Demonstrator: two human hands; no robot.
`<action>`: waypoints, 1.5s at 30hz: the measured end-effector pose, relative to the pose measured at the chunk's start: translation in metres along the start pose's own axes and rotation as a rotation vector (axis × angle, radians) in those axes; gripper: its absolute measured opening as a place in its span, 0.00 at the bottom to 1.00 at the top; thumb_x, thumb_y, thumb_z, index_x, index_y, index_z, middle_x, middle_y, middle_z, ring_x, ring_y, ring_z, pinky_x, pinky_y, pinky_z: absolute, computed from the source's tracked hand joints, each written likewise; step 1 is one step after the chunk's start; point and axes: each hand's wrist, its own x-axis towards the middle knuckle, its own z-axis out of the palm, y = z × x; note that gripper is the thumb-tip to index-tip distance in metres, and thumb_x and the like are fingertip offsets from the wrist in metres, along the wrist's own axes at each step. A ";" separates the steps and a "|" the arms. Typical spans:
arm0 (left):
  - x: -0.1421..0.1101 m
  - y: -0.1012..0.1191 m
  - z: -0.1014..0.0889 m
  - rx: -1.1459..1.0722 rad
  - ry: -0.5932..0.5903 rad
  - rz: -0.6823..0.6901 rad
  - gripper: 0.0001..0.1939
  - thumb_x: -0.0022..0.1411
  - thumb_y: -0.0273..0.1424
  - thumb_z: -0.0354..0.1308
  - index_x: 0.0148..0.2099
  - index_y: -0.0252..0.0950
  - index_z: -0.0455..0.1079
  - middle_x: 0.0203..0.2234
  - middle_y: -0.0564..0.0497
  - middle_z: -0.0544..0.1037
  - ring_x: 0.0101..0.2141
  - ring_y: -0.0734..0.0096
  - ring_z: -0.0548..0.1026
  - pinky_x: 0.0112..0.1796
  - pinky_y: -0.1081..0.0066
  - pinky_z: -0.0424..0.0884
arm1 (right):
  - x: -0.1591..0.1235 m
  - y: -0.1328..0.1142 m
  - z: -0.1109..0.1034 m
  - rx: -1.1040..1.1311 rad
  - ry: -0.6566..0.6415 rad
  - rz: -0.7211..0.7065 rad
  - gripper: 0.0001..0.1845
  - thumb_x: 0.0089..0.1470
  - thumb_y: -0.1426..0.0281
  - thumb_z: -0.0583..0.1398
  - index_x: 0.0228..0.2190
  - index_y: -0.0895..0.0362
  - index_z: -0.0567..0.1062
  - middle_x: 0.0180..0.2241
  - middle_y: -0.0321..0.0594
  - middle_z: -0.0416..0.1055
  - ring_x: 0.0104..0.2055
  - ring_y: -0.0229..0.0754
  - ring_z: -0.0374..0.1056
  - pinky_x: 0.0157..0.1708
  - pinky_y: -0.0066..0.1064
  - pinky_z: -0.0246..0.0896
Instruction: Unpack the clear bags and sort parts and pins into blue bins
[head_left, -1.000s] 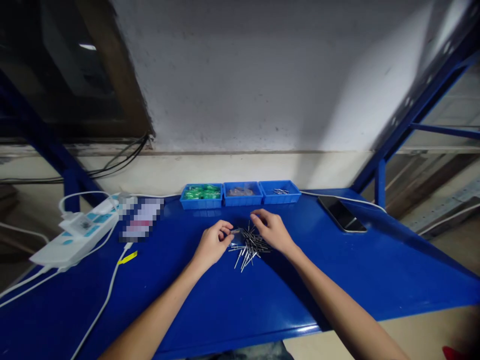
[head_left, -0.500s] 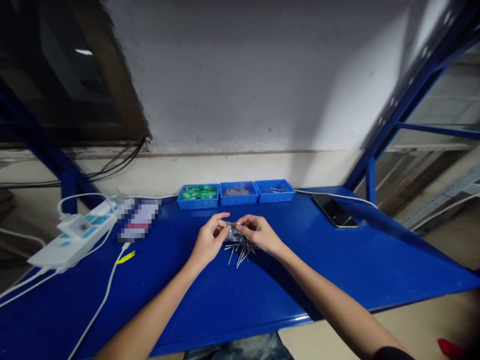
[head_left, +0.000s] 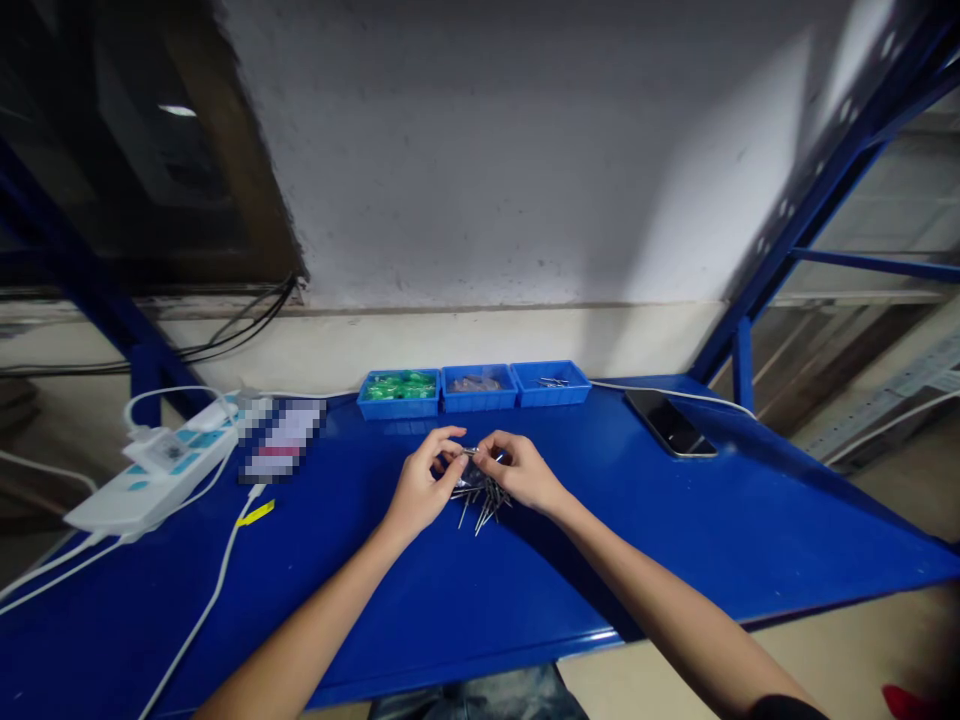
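Tabletop (head_left: 472, 600) open before metal pins (head_left: 491, 500); blue bins (head_left: 480, 402) block behind; power strip (head_left: 127, 508) far left

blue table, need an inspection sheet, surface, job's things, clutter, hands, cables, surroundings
Surface: glossy blue table
Job's things: loose metal rods heaped mid-table; three blue trays behind, holding green packets, brownish pieces, a few silvery sticks
Clutter: phone at right; power strip and pixelated item at left
Hands: left hand and right hand together pinch a small metal piece
Cables: white cables at left, one with a yellow tag; black cables further back
Surroundings: pale wall, dark window, blue frame
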 end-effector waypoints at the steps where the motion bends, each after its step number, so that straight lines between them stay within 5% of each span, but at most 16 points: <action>1: 0.000 0.000 0.000 0.007 0.002 0.000 0.14 0.60 0.32 0.54 0.49 0.37 0.64 0.30 0.52 0.75 0.31 0.72 0.73 0.32 0.74 0.65 | 0.000 0.000 0.000 -0.009 0.002 -0.003 0.10 0.50 0.64 0.58 0.25 0.59 0.70 0.24 0.35 0.66 0.24 0.33 0.58 0.25 0.25 0.53; 11: 0.000 0.002 -0.002 0.140 0.170 0.108 0.09 0.59 0.32 0.56 0.42 0.38 0.72 0.33 0.49 0.77 0.34 0.69 0.74 0.36 0.70 0.68 | -0.002 -0.004 0.000 -0.018 0.017 -0.055 0.10 0.51 0.64 0.57 0.25 0.58 0.69 0.23 0.34 0.65 0.22 0.32 0.56 0.22 0.24 0.52; 23: -0.002 0.011 -0.006 0.218 0.092 0.194 0.05 0.60 0.30 0.54 0.36 0.38 0.71 0.31 0.50 0.76 0.33 0.69 0.73 0.36 0.70 0.69 | -0.004 -0.003 0.004 -0.050 0.037 -0.090 0.09 0.53 0.66 0.57 0.25 0.59 0.70 0.24 0.34 0.66 0.23 0.32 0.57 0.24 0.25 0.53; 29: 0.002 0.010 -0.011 0.275 0.198 0.034 0.11 0.61 0.38 0.52 0.40 0.38 0.69 0.25 0.53 0.73 0.29 0.70 0.72 0.36 0.71 0.67 | -0.005 0.002 0.003 -0.293 0.346 -0.305 0.07 0.53 0.68 0.58 0.27 0.57 0.73 0.26 0.38 0.67 0.31 0.40 0.61 0.33 0.33 0.57; 32: 0.006 0.006 -0.013 0.064 0.087 -0.174 0.20 0.63 0.45 0.46 0.33 0.35 0.70 0.22 0.51 0.72 0.27 0.70 0.71 0.30 0.72 0.66 | -0.006 0.004 0.002 -0.452 0.475 -0.450 0.05 0.54 0.70 0.58 0.30 0.55 0.74 0.29 0.41 0.66 0.34 0.43 0.60 0.36 0.36 0.58; 36: 0.006 0.009 -0.010 -0.195 -0.038 -0.285 0.19 0.59 0.45 0.52 0.34 0.34 0.71 0.26 0.50 0.75 0.28 0.70 0.72 0.27 0.74 0.65 | -0.008 0.006 0.005 -0.568 0.445 -0.551 0.06 0.54 0.73 0.57 0.32 0.54 0.75 0.32 0.43 0.66 0.35 0.44 0.59 0.35 0.37 0.59; 45: 0.004 0.014 -0.008 -0.192 0.069 -0.180 0.10 0.57 0.37 0.57 0.36 0.34 0.69 0.28 0.50 0.76 0.30 0.70 0.73 0.31 0.72 0.67 | -0.011 0.000 0.008 -0.526 0.385 -0.533 0.10 0.52 0.73 0.57 0.37 0.53 0.76 0.36 0.44 0.64 0.40 0.46 0.59 0.39 0.39 0.59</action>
